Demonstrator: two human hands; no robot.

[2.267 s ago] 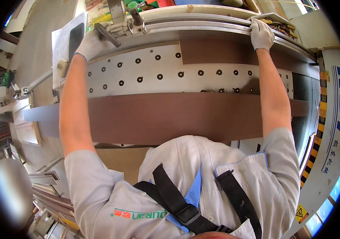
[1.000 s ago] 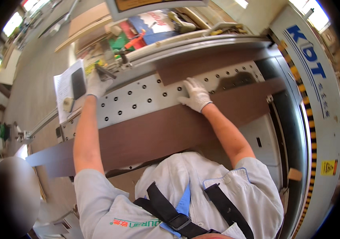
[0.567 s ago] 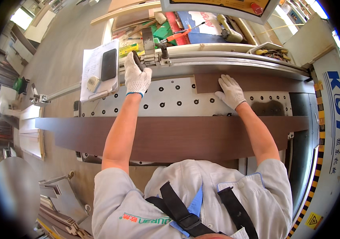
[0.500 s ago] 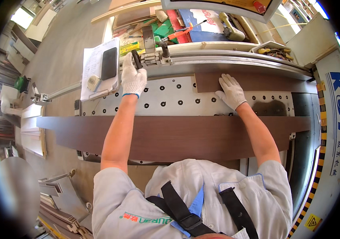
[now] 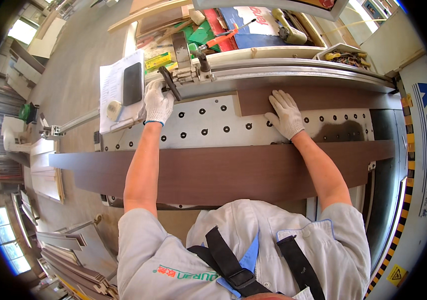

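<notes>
My left hand (image 5: 158, 103), in a white knit glove, is closed at the black stop arm (image 5: 170, 84) on the metal fence, with the arm lying across its curled fingers. The fingertips are partly hidden. My right hand (image 5: 286, 116), gloved too, lies flat with fingers outstretched on a short dark brown board (image 5: 318, 97). That board rests lengthwise against the fence (image 5: 268, 70). A long dark brown board (image 5: 223, 172) lies across the near side of the metal table, under my forearms.
The table top (image 5: 193, 122) is dotted with black ball rollers. Left of the fence lie papers, a phone (image 5: 133, 83) and a tape measure (image 5: 115, 110). Behind it are a screwdriver (image 5: 228, 36), a cordless tool (image 5: 291, 34) and boxes. A machine housing (image 5: 418, 150) stands at right.
My left hand has moved slightly left and nearer, and the black stop arm has swung to a longer slant. My right hand stays flat on the short board. The view has shifted a little.
</notes>
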